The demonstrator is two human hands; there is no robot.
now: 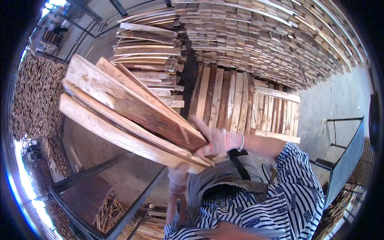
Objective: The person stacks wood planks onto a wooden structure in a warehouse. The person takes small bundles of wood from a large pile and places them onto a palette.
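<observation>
Several long wooden boards (136, 108) are bundled in front of me, fanned a little apart toward their far ends at the left. My right hand (218, 141), in a pale pinkish glove, grips their near ends from the right, with fingers over the top faces. Below the lowest board, my left hand (179, 180), also gloved, holds the bundle near the same end. The boards partly hide its fingers. Both hands are close to a grey apron (224, 176) over a striped shirt.
A layer of boards (224, 98) lies beyond my right hand. Behind it rises a large stack of boards (256, 44), with a looser pile (148, 52) to its left. A dark metal frame (138, 200) stands at lower left, a blue-grey panel (347, 156) at right.
</observation>
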